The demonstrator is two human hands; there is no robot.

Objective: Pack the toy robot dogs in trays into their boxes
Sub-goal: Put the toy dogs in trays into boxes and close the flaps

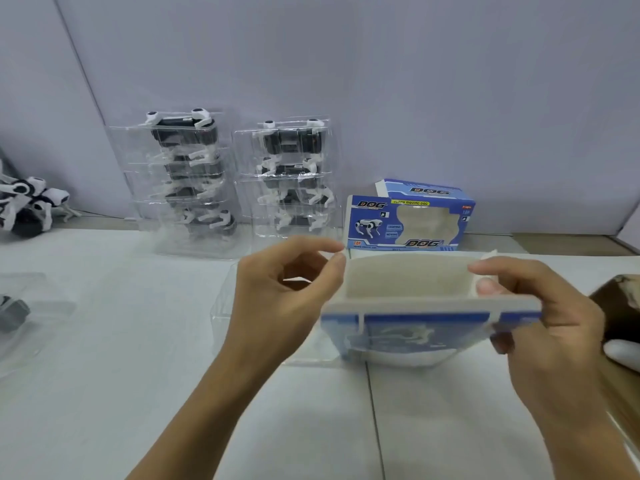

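A blue-and-white toy box (419, 327) is held above the table in front of me, its open end up and its grey inside showing. My left hand (277, 292) pinches the box's upper left flap between thumb and forefinger. My right hand (547, 317) grips the box's right end, thumb on the inner flap. Two stacks of clear trays with black-and-white robot dogs stand against the wall, the left stack (183, 178) and the right stack (294, 174). Under the box lies an empty clear tray (242, 306).
A second blue box (412, 220) with a window stands behind the held one. Loose robot dogs (31, 206) lie at the far left. A clear tray with a grey part (17, 313) sits at the left edge. A brown carton (620, 313) is at the right.
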